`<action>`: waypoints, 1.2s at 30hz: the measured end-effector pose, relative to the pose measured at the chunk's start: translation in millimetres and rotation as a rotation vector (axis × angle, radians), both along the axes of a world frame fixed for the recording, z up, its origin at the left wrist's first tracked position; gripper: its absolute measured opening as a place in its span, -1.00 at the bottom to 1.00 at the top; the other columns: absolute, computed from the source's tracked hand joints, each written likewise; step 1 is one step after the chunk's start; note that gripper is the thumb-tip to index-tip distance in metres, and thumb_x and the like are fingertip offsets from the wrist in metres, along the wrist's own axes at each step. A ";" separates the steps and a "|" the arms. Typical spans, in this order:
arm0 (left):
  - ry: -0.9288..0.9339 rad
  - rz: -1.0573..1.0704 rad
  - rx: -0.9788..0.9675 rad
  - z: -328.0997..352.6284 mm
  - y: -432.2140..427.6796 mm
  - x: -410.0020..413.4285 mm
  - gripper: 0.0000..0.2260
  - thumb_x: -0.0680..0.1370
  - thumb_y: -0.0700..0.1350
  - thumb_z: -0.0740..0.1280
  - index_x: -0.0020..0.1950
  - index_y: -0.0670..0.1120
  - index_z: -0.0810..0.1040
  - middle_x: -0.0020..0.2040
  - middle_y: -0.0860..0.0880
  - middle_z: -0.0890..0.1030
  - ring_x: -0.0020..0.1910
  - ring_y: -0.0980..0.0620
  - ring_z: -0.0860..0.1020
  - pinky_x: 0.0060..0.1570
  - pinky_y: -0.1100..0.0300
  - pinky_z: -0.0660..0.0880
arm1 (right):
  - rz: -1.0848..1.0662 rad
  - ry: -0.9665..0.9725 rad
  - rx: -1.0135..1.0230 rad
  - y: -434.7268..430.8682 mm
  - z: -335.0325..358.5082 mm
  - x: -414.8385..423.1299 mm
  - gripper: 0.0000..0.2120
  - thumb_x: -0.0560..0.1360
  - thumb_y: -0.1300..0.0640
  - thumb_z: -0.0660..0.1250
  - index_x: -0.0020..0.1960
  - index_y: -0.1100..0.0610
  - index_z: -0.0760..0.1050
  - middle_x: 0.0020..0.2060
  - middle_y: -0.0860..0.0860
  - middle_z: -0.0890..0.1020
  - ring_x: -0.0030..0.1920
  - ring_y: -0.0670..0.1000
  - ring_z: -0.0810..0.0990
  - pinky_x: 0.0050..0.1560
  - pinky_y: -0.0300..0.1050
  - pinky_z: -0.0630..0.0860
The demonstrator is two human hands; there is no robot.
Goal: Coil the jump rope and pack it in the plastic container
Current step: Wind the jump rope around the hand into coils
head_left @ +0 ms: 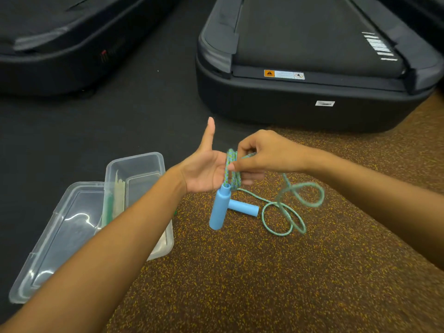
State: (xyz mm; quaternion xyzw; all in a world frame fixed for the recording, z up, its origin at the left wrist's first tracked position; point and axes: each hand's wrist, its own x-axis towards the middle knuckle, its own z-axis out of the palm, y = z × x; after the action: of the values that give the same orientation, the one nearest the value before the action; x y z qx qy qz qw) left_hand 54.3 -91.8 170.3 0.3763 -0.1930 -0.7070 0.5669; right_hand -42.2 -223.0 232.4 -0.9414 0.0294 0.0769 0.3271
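My left hand [204,169] is flat, thumb up and fingers straight, with the jump rope [231,173] wound round the fingers. One blue handle [219,207] hangs below the palm. My right hand [262,152] pinches a strand at the coil. The rest of the rope lies in loose loops on the speckled floor [240,272], beside the second handle [243,207]. The plastic container [144,156] sits open at left, partly under my forearm, its lid [60,236] against it. The treadmill [312,111] edge stands ahead, and floor stretches toward me.
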 end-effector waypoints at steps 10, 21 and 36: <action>0.043 -0.154 0.009 -1.4 -3.2 -7.2 0.08 0.25 0.53 0.00 0.33 -0.38 0.34 0.24 -0.35 0.49 0.27 -0.25 0.46 0.32 -0.07 0.34 | -0.073 -0.042 0.405 -7.8 -13.2 2.9 -0.86 0.41 0.16 0.41 -0.20 0.08 0.44 -0.25 0.11 0.49 -0.29 -0.06 0.40 -0.23 -0.20 0.36; 0.203 -0.184 -0.181 -2.4 -0.4 -1.6 0.06 0.26 0.53 0.05 0.30 -0.39 0.38 0.21 -0.34 0.52 0.24 -0.23 0.49 0.29 -0.05 0.38 | -0.183 0.033 0.591 -13.3 -29.2 -0.3 -0.84 0.48 0.01 0.30 -0.16 0.09 0.43 -0.32 -0.04 0.46 -0.29 -0.11 0.38 -0.24 -0.21 0.33; 0.365 -0.012 -0.386 -0.1 3.9 10.2 0.09 0.24 0.53 0.05 0.35 -0.41 0.31 0.29 -0.35 0.45 0.31 -0.25 0.42 0.34 -0.06 0.27 | -0.207 0.073 0.529 -15.8 -45.1 -3.9 -0.78 0.58 0.27 0.04 0.04 0.22 0.45 -0.33 0.04 0.41 -0.38 -0.10 0.33 -0.34 -0.28 0.31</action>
State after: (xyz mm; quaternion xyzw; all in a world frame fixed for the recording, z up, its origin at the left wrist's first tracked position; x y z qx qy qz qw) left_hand 64.5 -87.9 170.1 0.1263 -0.2210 -0.7166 0.6494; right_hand -46.1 -238.7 187.3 -0.8118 0.1162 0.0818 0.5663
